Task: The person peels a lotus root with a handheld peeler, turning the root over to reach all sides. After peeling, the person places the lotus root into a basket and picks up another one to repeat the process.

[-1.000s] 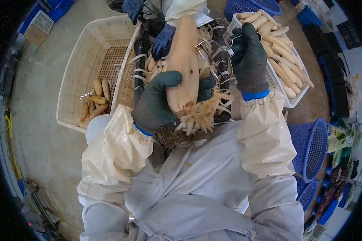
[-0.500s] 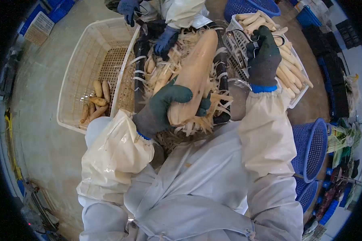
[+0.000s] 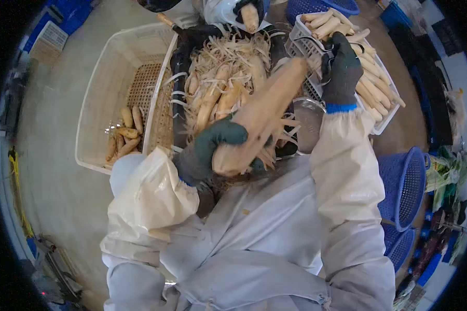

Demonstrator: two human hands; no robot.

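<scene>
My left hand [image 3: 216,144], in a dark green and grey glove, grips the lower end of a large, pale root vegetable [image 3: 270,116]. The root slants up to the right and is slightly blurred. My right hand [image 3: 343,72], gloved alike, is closed round a thin-framed tool that looks like a peeler [image 3: 324,65], mostly hidden by the fingers. It is beside the root's upper end. Below the root stands a black-rimmed bin [image 3: 179,98] heaped with pale peel strips [image 3: 233,49] and several whole roots [image 3: 213,98].
At left, a white crate [image 3: 96,98] holds several small brownish roots [image 3: 127,132]. A white basket [image 3: 392,111] of pale roots [image 3: 371,78] stands at right, above blue baskets [image 3: 399,186]. Across the bin, a co-worker's gloved hand [image 3: 242,8] holds a root [image 3: 250,19].
The root in my left hand has tipped further to the right, and my right hand has risen slightly. The co-worker's hands have left the bin, one now holding a root.
</scene>
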